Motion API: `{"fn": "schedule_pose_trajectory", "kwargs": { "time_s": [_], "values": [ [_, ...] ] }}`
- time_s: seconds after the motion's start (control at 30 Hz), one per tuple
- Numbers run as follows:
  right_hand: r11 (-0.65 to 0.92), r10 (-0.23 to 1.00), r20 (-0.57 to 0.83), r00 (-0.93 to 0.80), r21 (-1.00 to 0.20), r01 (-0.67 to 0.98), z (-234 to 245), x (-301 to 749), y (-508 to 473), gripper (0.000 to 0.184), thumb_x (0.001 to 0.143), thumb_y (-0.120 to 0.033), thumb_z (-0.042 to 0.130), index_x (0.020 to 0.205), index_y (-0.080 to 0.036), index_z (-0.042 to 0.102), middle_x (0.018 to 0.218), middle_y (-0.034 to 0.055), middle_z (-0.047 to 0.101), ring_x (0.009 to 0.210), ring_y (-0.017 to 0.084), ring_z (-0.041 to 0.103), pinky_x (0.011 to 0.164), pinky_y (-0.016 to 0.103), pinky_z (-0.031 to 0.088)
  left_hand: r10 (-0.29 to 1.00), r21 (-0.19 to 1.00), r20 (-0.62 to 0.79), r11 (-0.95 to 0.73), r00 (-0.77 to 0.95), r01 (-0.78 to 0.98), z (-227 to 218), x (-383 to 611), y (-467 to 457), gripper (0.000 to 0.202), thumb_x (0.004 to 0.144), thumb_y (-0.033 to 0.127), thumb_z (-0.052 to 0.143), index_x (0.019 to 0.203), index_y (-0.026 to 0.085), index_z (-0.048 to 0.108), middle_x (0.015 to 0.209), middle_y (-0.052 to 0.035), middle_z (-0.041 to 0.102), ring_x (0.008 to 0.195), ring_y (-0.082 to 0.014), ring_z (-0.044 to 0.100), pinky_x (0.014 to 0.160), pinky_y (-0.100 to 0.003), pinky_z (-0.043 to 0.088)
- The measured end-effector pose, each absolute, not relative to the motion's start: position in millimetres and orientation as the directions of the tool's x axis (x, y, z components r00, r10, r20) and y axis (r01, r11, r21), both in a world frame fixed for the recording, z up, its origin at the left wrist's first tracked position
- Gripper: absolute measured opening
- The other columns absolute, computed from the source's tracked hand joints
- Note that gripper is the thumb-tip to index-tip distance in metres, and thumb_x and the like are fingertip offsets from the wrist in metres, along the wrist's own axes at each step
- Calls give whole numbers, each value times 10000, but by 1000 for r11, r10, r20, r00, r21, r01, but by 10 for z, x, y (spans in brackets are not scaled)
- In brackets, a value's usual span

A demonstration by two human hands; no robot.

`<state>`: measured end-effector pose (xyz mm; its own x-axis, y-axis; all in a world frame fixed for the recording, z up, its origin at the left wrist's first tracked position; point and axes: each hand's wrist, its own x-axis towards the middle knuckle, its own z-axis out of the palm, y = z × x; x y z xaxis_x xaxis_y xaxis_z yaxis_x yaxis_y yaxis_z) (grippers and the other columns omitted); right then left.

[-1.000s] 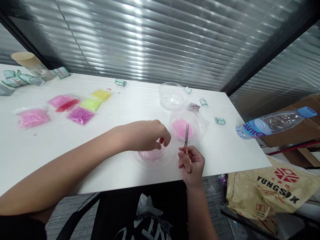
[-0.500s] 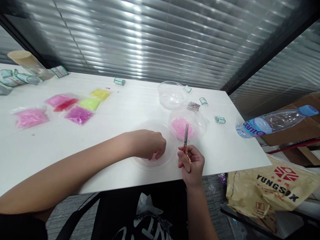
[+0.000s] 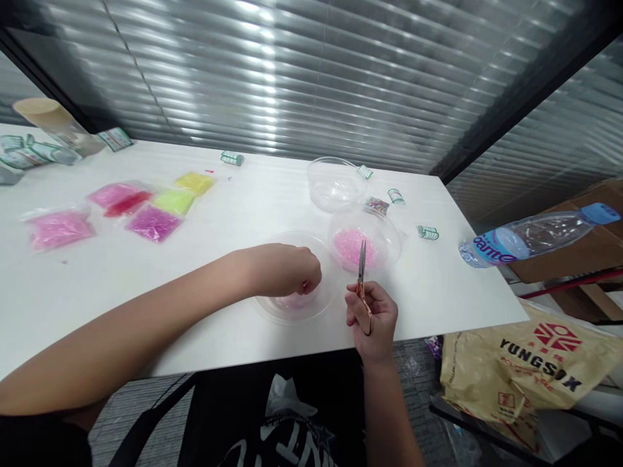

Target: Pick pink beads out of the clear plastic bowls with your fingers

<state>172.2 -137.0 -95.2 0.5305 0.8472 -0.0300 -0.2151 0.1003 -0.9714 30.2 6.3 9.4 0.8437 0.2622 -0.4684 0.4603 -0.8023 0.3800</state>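
My left hand (image 3: 285, 269) reaches into a clear plastic bowl (image 3: 327, 299) of pale pink beads near the table's front edge, fingers curled and pinched down in the beads. What they hold is hidden. My right hand (image 3: 372, 318) grips rose-gold scissors (image 3: 361, 266), blades closed and pointing up. Just behind the scissors a second clear bowl (image 3: 389, 228) holds brighter pink beads. A third clear bowl (image 3: 335, 185) stands farther back.
Bags of pink, red, green and yellow beads (image 3: 146, 207) lie at the left on the white table (image 3: 219, 214). Small green-white spools (image 3: 427, 232) are scattered about. A water bottle (image 3: 535, 237) overhangs the right edge; a yellow bag (image 3: 525, 376) lies below.
My left hand has dropped from above the near bowl down into its beads and closed its fingers. The right hand and scissors have stayed put.
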Motion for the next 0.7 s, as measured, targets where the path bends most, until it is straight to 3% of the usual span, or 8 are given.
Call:
{"fn": "schedule_pose_trajectory", "kwargs": {
  "time_s": [0.2, 0.4, 0.7],
  "values": [
    [81, 846, -46, 531, -973, -214, -948, 1718, -1365, 200, 681, -297, 814, 750, -167, 679, 500, -75, 490, 381, 34, 407, 345, 136, 347, 294, 379, -423, -801, 857, 463, 171, 252, 115, 277, 706, 7, 459, 776, 182, 662, 904, -44, 642, 634, -109, 541, 544, -235, 356],
    [85, 851, -45, 523, -972, -221, -956, 1715, -1372, 194, 686, -286, 809, 757, -166, 675, 497, -79, 481, 381, 36, 403, 349, 141, 350, 174, 419, -502, -808, 847, 414, 101, 304, 35, 382, 645, -24, 492, 820, 241, 704, 931, -20, 649, 641, -119, 566, 524, -231, 361],
    [72, 853, -43, 520, -977, -198, -960, 1729, -1362, 182, 696, -279, 800, 765, -171, 670, 506, -78, 480, 383, 36, 409, 358, 141, 337, 162, 395, -539, -818, 827, 418, 44, 360, 17, 229, 662, 54, 613, 782, 222, 711, 916, -34, 657, 695, -146, 574, 557, -250, 366]
  ]
}}
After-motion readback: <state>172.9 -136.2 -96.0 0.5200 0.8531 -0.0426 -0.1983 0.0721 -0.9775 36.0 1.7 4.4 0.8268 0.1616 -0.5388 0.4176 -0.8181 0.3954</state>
